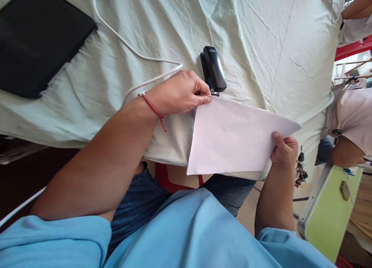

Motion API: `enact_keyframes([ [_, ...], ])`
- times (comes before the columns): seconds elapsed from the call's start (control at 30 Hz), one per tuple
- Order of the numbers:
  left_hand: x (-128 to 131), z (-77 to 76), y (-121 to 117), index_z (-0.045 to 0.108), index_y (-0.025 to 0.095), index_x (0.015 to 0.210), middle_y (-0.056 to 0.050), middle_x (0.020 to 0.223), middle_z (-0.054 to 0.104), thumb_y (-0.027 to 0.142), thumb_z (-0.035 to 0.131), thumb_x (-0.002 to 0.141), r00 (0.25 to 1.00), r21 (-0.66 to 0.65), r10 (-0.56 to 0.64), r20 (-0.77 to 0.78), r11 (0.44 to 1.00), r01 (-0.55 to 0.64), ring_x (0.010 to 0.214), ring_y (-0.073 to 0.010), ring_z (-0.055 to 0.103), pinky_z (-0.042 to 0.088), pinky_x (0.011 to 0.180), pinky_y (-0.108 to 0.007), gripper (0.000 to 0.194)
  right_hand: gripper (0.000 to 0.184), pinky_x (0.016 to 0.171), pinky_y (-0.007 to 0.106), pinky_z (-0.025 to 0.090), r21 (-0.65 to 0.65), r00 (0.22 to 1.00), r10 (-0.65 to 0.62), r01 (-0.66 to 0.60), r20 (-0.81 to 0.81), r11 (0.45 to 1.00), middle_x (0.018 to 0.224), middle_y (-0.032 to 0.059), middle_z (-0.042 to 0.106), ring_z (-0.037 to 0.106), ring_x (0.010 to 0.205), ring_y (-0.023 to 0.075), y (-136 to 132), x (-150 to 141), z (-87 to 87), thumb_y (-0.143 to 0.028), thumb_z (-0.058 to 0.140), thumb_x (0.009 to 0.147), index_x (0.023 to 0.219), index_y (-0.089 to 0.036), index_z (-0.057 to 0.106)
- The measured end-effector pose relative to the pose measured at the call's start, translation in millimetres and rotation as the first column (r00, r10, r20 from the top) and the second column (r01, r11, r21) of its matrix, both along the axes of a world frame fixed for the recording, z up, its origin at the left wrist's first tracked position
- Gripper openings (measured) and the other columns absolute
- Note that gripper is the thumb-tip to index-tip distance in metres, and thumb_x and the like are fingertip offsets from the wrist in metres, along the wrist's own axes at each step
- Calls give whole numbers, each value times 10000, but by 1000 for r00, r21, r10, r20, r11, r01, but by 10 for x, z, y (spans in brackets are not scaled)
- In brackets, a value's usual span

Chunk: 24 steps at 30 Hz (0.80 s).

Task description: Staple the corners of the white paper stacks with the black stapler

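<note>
White sheets of paper (232, 138) stretch between my two hands over the table's front edge. My left hand (188, 91) pinches their upper left corner between thumb and fingers. At the right end, my right hand (285, 148) grips the sheets, thumb on top and fingers underneath. The far right corner of the paper bends upward a little. Just beyond my left fingertips lies a black stapler (214, 68), its near end close to the paper's corner; whether they touch I cannot tell.
A pale cloth (270, 47) with wrinkles covers the table. A white cable (136, 53) runs across it, passing behind my left wrist. At the far left lies a flat black object (37, 39). Keys (301, 169) hang beside my right hand. Other people sit at the right, near a green table (328, 213).
</note>
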<state>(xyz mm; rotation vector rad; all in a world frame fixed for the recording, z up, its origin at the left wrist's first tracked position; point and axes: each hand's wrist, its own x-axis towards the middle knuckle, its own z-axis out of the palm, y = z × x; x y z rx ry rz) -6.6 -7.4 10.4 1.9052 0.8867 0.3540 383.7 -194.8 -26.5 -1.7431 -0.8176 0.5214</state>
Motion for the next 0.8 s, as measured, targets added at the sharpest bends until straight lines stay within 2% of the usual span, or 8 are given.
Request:
enact_keyframes([
  [0.07,19,-18,-5,792,168,831,-19,719,652,361,632,900,998,-36,56,17,998,-55,815,-190,630,438,782,-315,260,434,762,408,632,49,999,-37,37,-7,998,811,49,770,689,758,211,82,-10,-8,-461,1071,549,774,-225,785],
  [0.17,55,-44,-12,774,165,842,-14,736,665,315,706,852,986,-181,148,71,974,-134,818,-190,667,475,774,-304,165,371,833,395,631,150,997,-78,79,-15,985,863,35,808,687,783,187,253,-39,-58,-427,1054,587,802,-224,829],
  [0.3,69,-74,-8,755,169,856,-20,790,707,225,809,757,978,-394,172,120,912,-112,828,-202,718,521,778,-313,126,378,930,367,621,222,995,-95,92,3,971,898,4,827,683,830,152,374,-85,-135,-404,1013,630,898,-184,861],
  [0.43,39,-99,-3,732,168,743,-22,736,686,266,801,785,984,-360,142,110,928,-94,769,-194,686,499,723,-315,126,374,913,337,616,230,999,-39,35,13,973,892,23,823,695,865,157,366,-131,-133,-396,992,675,932,-161,858],
  [0.53,34,-104,-16,684,178,669,-8,630,609,354,790,837,983,-301,157,97,946,-121,682,-162,610,440,656,-292,265,408,894,303,609,242,1000,10,-9,-3,970,940,34,832,714,911,156,370,-168,-106,-397,981,715,1021,-158,855],
  [0.63,57,-79,-38,627,182,616,-9,586,574,425,747,897,976,-287,195,98,945,-160,638,-140,552,398,627,-284,390,415,912,293,604,248,1000,-4,6,-11,969,932,38,832,722,919,152,388,-191,-89,-398,987,723,1022,-147,846],
  [0.7,74,-54,-46,674,172,666,-12,634,616,405,748,891,975,-296,192,110,943,-153,669,-143,572,408,649,-283,332,427,921,299,606,246,1000,-15,20,-22,969,925,44,831,721,914,155,395,-194,-84,-407,993,715,1010,-138,841],
  [0.8,76,-49,-34,773,160,795,-9,727,681,321,797,801,987,-308,118,114,948,-77,747,-168,630,439,704,-290,162,440,918,306,609,239,999,-18,25,-32,971,925,50,829,714,905,156,398,-188,-84,-417,1000,697,992,-136,834],
])
